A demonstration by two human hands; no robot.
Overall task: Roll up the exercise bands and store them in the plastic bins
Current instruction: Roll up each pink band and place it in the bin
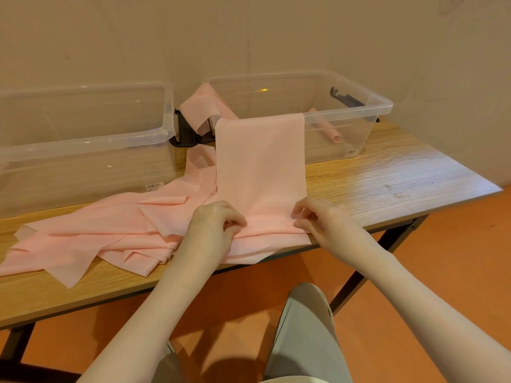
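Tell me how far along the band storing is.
Early. Done: one rolled band lies in the right bin. In hand: left hand and right hand pinch the draped band's near end. Left: the loose pile; the left bin looks empty.

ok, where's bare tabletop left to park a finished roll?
Free: bare table right of the draped band, in front of the right bin. Crowded: loose bands cover the left-centre below the left bin; both hands pinch the band's near end.
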